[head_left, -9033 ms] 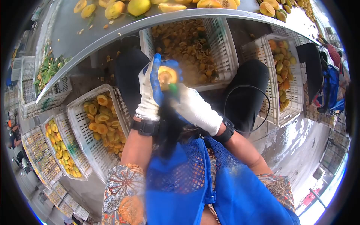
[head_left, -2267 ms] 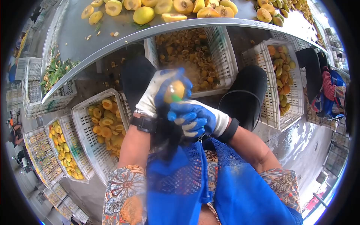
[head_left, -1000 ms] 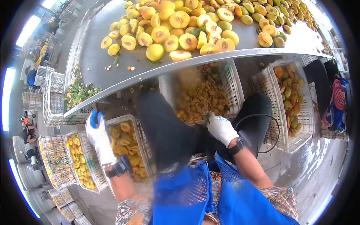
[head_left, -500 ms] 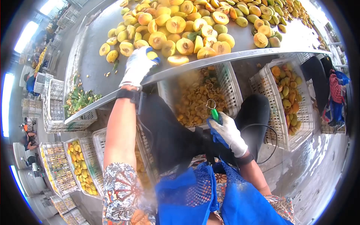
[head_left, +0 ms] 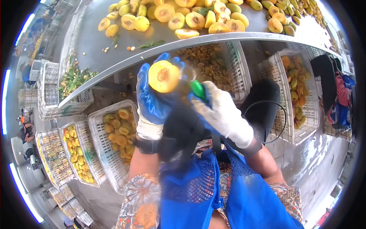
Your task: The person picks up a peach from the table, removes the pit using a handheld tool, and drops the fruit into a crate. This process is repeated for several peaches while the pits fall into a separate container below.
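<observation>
A halved yellow peach (head_left: 164, 76), cut face up with a brownish centre, rests in my left hand (head_left: 152, 97), which wears a blue and white glove. Close to its right, my right hand (head_left: 221, 110), also gloved, grips a green-handled tool (head_left: 197, 89). The tool's metal loop is blurred and lies beside the fruit; whether they touch I cannot tell. Beyond my hands, many peach halves (head_left: 195, 20) lie on the metal table (head_left: 89, 45).
Below the table edge stands a white crate (head_left: 244, 76) with fruit pieces. Another crate (head_left: 110, 168) of peach halves is at left, and a crate (head_left: 282, 114) of fruit at right. Leaves (head_left: 78, 78) lie at the table's left corner. A cable (head_left: 284, 114) loops by my knee.
My left hand has come back from the table toward my lap, now with a peach half in its palm. My right hand has moved up and left with the tool, beside the fruit.
</observation>
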A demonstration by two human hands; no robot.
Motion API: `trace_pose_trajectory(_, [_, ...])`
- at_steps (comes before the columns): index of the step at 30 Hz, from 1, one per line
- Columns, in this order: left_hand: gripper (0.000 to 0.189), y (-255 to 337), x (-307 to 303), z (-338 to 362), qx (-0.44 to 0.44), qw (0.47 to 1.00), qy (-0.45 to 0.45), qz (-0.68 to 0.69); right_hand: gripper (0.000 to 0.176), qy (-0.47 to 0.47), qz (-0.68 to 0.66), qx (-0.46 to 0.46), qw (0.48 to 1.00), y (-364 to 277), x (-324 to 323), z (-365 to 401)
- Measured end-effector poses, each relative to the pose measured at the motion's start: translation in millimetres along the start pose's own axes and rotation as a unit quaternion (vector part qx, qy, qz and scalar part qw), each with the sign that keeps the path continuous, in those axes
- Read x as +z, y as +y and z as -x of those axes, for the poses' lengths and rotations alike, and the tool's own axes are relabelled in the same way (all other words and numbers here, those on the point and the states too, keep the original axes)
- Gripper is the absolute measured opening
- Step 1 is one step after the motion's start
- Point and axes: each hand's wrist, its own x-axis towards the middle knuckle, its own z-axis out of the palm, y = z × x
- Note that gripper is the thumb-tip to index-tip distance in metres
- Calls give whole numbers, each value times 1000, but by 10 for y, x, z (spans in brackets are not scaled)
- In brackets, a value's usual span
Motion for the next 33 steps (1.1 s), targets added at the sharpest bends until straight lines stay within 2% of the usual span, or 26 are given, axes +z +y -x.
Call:
trace_pose_trajectory(1, [60, -66, 15, 22, 17, 999, 15, -30, 28, 5, 9, -41, 999, 21, 60, 12])
trace_pose_trajectory(4, [56, -206, 66, 76, 66, 989, 53, -120, 30, -12, 14, -32, 999, -6, 153, 36])
trace_pose_trajectory(12, [55, -348, 3, 143, 108, 979, 63, -161, 30, 11, 72, -84, 994, 191, 346, 79])
trace_pose_trajectory(16, [49, -352, -101, 146, 93, 967, 109, -211, 31, -33, 51, -39, 997, 314, 498, 145])
trace_pose_trajectory(19, [51, -329, -274, 146, 80, 934, 138, -321, 31, -71, 23, 7, 997, 371, 572, 181])
trace_pose_trajectory(21, [51, -311, -484, 154, 71, 926, 157, -336, 31, -103, 4, 46, 994, 389, 567, 170])
trace_pose_trajectory(24, [49, -291, -584, 172, 57, 919, 163, -354, 31, -164, -151, 99, 970, 426, 545, 163])
trace_pose_trajectory(27, [49, -266, -597, 149, 27, 940, 148, -307, 28, -149, 32, 51, 987, 464, 549, 111])
trace_pose_trajectory(28, [49, -270, -600, 148, 26, 933, 156, -324, 30, -126, 103, 0, 987, 558, 590, 114])
trace_pose_trajectory(30, [49, -286, -589, 158, 18, 928, 156, -338, 33, -201, -68, 51, 976, 586, 549, 69])
trace_pose_trajectory(33, [49, -271, -580, 163, 4, 916, 146, -373, 34, -264, -327, 138, 897, 412, 376, 127])
